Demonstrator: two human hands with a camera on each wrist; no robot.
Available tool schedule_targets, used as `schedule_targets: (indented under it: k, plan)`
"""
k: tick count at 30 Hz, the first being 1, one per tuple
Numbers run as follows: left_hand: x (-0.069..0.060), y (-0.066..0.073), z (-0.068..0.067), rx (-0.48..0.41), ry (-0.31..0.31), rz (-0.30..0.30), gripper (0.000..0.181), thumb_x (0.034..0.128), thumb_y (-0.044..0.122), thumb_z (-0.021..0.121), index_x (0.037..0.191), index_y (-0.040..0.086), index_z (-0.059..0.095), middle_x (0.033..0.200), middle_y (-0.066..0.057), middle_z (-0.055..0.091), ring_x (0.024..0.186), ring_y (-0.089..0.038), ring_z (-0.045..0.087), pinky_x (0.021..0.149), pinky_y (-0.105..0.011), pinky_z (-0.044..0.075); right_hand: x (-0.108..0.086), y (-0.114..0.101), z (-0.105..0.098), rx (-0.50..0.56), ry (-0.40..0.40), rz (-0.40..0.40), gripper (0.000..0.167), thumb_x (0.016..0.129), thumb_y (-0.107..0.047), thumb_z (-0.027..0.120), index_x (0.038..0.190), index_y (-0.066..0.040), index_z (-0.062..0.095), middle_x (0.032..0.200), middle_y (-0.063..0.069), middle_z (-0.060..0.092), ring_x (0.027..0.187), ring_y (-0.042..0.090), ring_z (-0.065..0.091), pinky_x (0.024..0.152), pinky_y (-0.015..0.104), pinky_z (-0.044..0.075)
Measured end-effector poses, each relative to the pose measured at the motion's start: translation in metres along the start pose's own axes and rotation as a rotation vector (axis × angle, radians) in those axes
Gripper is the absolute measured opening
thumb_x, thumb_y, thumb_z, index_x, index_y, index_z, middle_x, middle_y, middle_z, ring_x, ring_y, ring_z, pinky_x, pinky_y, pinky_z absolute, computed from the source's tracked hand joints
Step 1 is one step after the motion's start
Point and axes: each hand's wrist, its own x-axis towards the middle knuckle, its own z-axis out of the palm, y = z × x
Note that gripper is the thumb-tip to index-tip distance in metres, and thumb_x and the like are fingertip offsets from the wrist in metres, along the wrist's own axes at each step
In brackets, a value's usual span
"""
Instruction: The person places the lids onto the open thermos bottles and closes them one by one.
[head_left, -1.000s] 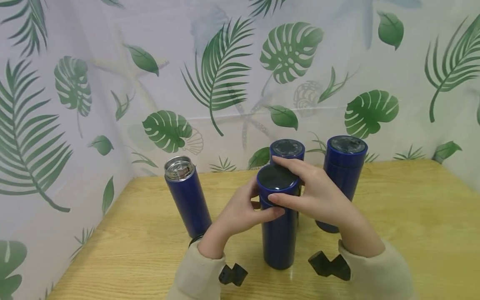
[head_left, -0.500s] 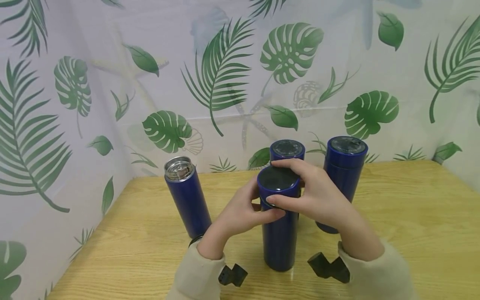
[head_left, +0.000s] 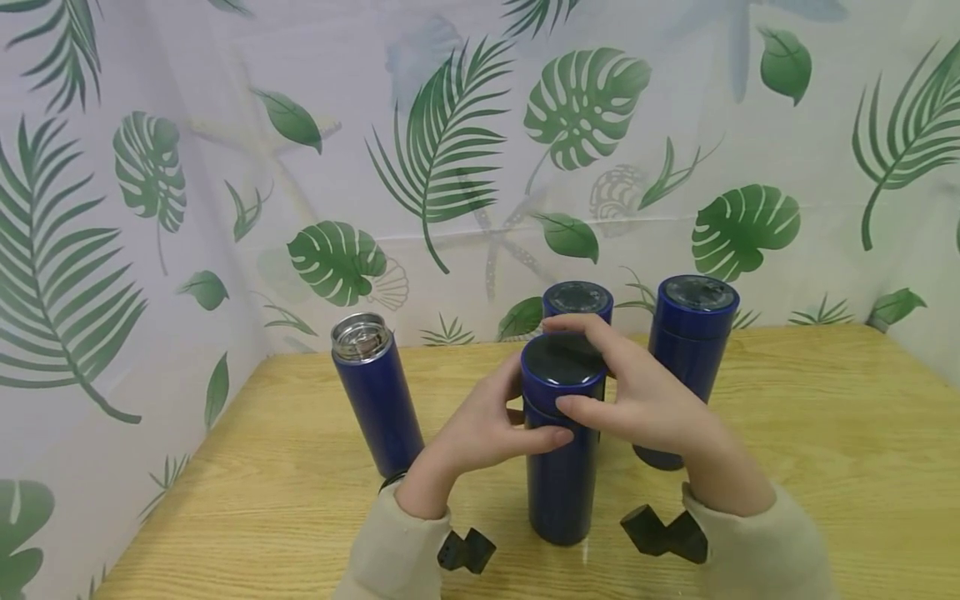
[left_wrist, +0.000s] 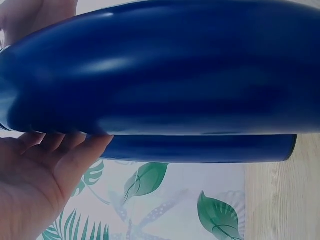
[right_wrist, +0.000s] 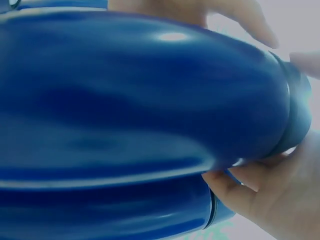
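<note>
A dark blue thermos (head_left: 561, 492) stands upright on the table in the head view, with its black-topped lid (head_left: 562, 362) on. My left hand (head_left: 480, 425) holds the upper body from the left, thumb across the front just below the lid seam. From the right, my right hand (head_left: 652, 400) grips the lid, thumb at the front and index finger over the far edge. The thermos body (left_wrist: 175, 70) fills most of the left wrist view. In the right wrist view, a dark seam separates body and lid (right_wrist: 300, 107). My fingers behind the thermos are mostly hidden in the head view.
An uncapped blue thermos (head_left: 381, 408) with a steel mouth stands at the left, behind my left wrist. Two capped ones, a rear thermos (head_left: 577, 297) and a right-hand thermos (head_left: 690, 342), stand behind my hands. A leaf-patterned cloth (head_left: 465, 108) hangs behind the wooden table (head_left: 225, 467).
My right thumb has slid rightward across the front of the lid. The held thermos and its lid have shifted very slightly right. My left hand keeps its hold.
</note>
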Motion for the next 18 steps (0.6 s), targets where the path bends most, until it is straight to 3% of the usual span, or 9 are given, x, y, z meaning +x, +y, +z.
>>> schedule_targets:
  k: [4,8,12,15,18]
  plan:
    - [0.0,0.002,0.0,0.01,0.008,-0.004,0.062,0.0763,-0.005,0.062,0.131,0.003,0.035,0.118,-0.012,0.047,0.097,-0.01,0.051,0.071,-0.03,0.049,0.0,0.002,-0.002,0.011,0.006,-0.018,0.06,0.077,-0.005,0.065,0.129,-0.007,0.035,0.113,0.008,0.054,0.098,0.016,0.054,0.084,0.039,0.041]
    - [0.001,0.0,0.001,0.003,0.018,-0.004,0.062,0.0753,-0.005,0.063,0.13,0.003,0.036,0.119,-0.011,0.047,0.098,-0.01,0.051,0.071,-0.029,0.049,0.001,-0.002,0.001,-0.07,0.073,0.049,0.062,0.073,-0.016,0.073,0.125,-0.007,0.041,0.106,0.006,0.056,0.092,0.016,0.055,0.079,0.038,0.042]
    - [0.004,-0.014,0.0,-0.005,0.019,0.003,0.063,0.075,-0.003,0.065,0.131,0.007,0.037,0.121,-0.007,0.047,0.101,-0.012,0.05,0.072,-0.029,0.049,0.002,-0.004,0.004,-0.16,0.112,0.119,0.065,0.069,-0.026,0.077,0.122,-0.006,0.044,0.11,0.008,0.051,0.093,0.02,0.05,0.076,0.039,0.042]
    - [0.005,-0.025,-0.002,-0.009,0.003,-0.002,0.063,0.0762,0.0,0.066,0.131,0.012,0.037,0.121,-0.005,0.046,0.103,-0.013,0.05,0.073,-0.031,0.049,0.002,-0.004,0.003,-0.153,0.086,0.104,0.065,0.072,-0.025,0.074,0.125,-0.007,0.041,0.112,0.009,0.05,0.096,0.021,0.05,0.078,0.041,0.041]
    - [0.006,-0.029,-0.003,-0.011,-0.028,-0.023,0.06,0.0777,0.003,0.066,0.13,0.013,0.039,0.118,-0.003,0.049,0.101,-0.013,0.051,0.073,-0.031,0.049,0.0,-0.001,-0.001,-0.07,0.033,0.055,0.063,0.077,-0.017,0.069,0.129,-0.008,0.036,0.116,0.009,0.05,0.099,0.02,0.051,0.082,0.043,0.04]
